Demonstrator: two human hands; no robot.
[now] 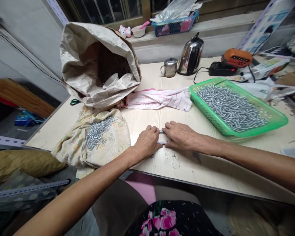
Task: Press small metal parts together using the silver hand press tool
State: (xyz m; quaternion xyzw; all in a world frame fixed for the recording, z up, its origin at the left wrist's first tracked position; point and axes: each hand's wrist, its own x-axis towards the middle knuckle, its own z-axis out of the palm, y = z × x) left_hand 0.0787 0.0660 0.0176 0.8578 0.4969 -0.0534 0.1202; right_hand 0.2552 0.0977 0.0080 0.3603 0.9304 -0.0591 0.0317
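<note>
Gripping metal bars [161, 131] together, left hand [147, 142] and right hand [179, 135] seem mid-job, with silvery pins [97, 133] on the cloth [118, 139] and in the basket [279, 120], finished share unclear

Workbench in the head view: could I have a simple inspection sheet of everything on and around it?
Surface: pale table, dark specks and a clear plastic scrap near the front edge.
Job's things: small metal pieces in a green basket; a smaller heap on a patterned cloth.
Clutter: open sack, pink-and-white towel, kettle, lidded mug.
Hands: left hand and right hand grip what look like slim metal bars, partly hidden.
Cables: black cord by the charger, red light lit.
Surroundings: windowsill behind, holding a blue basket.
</note>
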